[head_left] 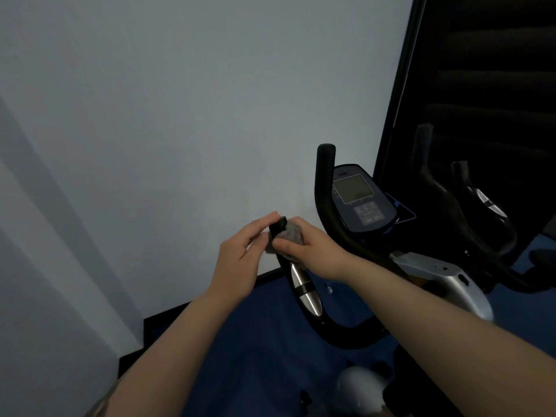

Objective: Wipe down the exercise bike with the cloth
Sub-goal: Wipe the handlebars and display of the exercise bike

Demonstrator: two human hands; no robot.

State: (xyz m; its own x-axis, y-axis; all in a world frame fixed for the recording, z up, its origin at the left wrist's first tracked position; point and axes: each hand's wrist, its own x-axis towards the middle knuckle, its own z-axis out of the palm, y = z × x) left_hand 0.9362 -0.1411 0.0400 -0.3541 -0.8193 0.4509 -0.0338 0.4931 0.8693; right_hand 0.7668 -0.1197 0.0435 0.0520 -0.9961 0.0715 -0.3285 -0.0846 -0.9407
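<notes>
The exercise bike stands at the right, with black curved handlebars (326, 206), a console screen (356, 194) and a silver-grey frame (445, 275). Its near left handle (304, 288) carries a chrome sensor and ends in a black tip. A small grey cloth (291, 231) is wrapped around that tip. My right hand (310, 246) is closed on the cloth and handle. My left hand (240, 254) sits just left of the tip, thumb and fingers touching the handle end and the cloth's edge.
A pale wall (180, 115) fills the left and centre. A dark window or mirror (481, 70) at the upper right reflects the handlebars. Blue floor (255, 341) with a black skirting lies below. The bike's lower housing (358, 383) shows at the bottom.
</notes>
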